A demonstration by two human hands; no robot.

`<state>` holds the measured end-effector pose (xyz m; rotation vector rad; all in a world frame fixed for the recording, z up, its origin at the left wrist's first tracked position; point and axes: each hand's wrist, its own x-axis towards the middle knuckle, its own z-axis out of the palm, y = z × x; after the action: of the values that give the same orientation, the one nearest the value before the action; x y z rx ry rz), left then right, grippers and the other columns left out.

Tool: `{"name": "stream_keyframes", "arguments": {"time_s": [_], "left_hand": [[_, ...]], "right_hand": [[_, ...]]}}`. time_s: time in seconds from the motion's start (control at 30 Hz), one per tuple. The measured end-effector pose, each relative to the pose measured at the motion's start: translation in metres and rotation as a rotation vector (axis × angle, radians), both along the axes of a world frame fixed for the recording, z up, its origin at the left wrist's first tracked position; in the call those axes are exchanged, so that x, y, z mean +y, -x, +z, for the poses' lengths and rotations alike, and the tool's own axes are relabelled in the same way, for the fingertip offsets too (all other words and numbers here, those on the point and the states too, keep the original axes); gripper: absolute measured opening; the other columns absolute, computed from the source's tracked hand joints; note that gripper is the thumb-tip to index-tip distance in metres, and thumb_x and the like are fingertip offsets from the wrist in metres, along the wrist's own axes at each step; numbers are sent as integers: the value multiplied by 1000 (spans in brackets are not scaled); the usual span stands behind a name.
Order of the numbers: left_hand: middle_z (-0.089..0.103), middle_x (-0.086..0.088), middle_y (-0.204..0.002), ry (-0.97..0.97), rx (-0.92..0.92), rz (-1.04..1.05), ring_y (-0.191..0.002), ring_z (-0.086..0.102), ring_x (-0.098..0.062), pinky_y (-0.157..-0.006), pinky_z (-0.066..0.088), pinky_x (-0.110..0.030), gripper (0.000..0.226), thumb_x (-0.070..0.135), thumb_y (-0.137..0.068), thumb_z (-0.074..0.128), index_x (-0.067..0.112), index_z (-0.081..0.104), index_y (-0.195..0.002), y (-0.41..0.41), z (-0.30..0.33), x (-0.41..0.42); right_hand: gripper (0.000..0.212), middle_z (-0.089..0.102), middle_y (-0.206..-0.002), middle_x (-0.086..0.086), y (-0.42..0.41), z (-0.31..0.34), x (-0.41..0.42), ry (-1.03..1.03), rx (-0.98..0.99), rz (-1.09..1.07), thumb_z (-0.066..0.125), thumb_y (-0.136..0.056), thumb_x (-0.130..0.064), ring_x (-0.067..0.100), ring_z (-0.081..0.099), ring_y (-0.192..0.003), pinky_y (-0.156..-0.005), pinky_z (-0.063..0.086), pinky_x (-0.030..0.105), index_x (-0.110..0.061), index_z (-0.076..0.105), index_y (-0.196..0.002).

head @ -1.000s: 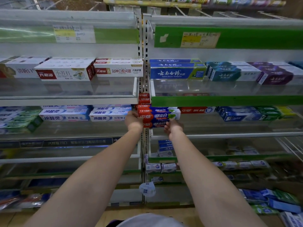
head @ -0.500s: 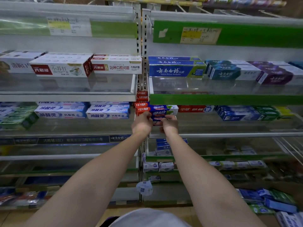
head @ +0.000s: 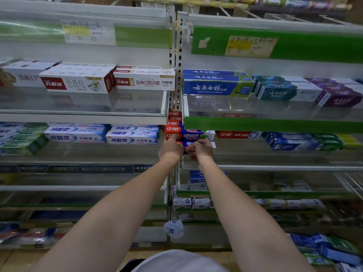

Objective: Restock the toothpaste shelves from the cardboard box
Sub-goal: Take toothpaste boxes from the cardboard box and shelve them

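Both hands (head: 171, 149) (head: 202, 152) hold glossy rectangular red-blue toothpaste cartons (head: 193, 135).

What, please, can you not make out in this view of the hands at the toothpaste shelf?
- Head view: the lower red-and-blue box is mostly covered by the left hand and right hand, so its label is unreadable.
- The cardboard box: not in frame.
- The price tags up top: too blurred to read.
- The boxes at the bottom right: cut off by the edge.
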<state>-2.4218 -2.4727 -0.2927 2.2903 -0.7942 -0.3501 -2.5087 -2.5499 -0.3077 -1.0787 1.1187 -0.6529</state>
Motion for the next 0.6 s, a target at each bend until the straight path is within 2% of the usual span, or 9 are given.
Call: {"name": "stream_keyframes", "arguments": {"time_s": [0.13, 0.23, 0.3, 0.37, 0.43, 0.5, 0.53, 0.57, 0.6], "left_hand": [[63, -2, -115, 27, 46, -25, -91, 62, -21, -80, 54, -37, 32, 21, -98, 57, 31, 54, -128, -2, -4, 2], [65, 0, -109, 78, 92, 31, -88, 65, -20, -80, 56, -39, 28, 20, -97, 59, 26, 51, -123, -6, -4, 5], [65, -1, -103, 152, 184, 94, -81, 64, -19, -73, 54, -36, 35, 16, -97, 58, 22, 43, -128, -12, -2, 9], [65, -7, -107, 232, 297, 124, -80, 64, -19, -71, 55, -38, 48, 15, -99, 58, 18, 33, -139, -21, 0, 11], [64, -12, -121, 296, 441, 115, -90, 67, -24, -82, 57, -43, 58, 17, -98, 60, 18, 29, -147, -29, 4, 11], [61, -11, -132, 371, 622, 89, -106, 67, -32, -92, 56, -49, 60, 19, -96, 64, 20, 33, -148, -34, 7, 13], [62, -13, -132, 406, 709, 65, -109, 66, -36, -91, 56, -51, 57, 21, -96, 65, 22, 37, -145, -35, 10, 16], [65, -16, -125, 428, 779, 39, -104, 68, -36, -83, 59, -48, 53, 22, -96, 65, 23, 39, -142, -37, 12, 18], [69, -17, -112, 439, 830, 10, -91, 71, -30, -69, 61, -41, 50, 22, -98, 63, 24, 38, -141, -38, 16, 22]], "right_hand": [[33, 77, -89, 9, 0, 2, 4, -10, -16, -21, 57, -96, -8, 20, 70, -71, -58, 53, 31, -20, 53, -127], [38, 77, -92, 9, 3, 3, 10, -8, -32, -43, 55, -97, -6, 16, 70, -70, -56, 51, 30, -21, 50, -131], [41, 77, -95, 8, 7, 4, 12, -10, -40, -60, 54, -98, -6, 15, 71, -69, -55, 50, 27, -23, 48, -134], [44, 76, -103, 8, 9, 8, 15, -26, -45, -56, 54, -99, -8, 13, 70, -68, -53, 49, 24, -25, 46, -138], [46, 75, -107, 8, 6, 14, 22, -28, -40, -11, 56, -99, -10, 14, 71, -75, -60, 52, 27, -29, 44, -138], [41, 76, -103, 8, -4, 17, 33, -8, -6, 55, 59, -98, -13, 20, 72, -84, -69, 56, 33, -35, 45, -130], [41, 75, -106, 9, -10, 18, 38, 11, 25, 91, 61, -97, -15, 23, 72, -90, -74, 58, 36, -34, 46, -130], [44, 74, -112, 8, -15, 17, 42, 26, 54, 119, 62, -96, -18, 26, 71, -95, -81, 59, 40, -33, 48, -135], [49, 72, -116, 8, -19, 16, 44, 35, 70, 134, 63, -95, -20, 27, 71, -99, -86, 59, 43, -35, 48, -139]]}}
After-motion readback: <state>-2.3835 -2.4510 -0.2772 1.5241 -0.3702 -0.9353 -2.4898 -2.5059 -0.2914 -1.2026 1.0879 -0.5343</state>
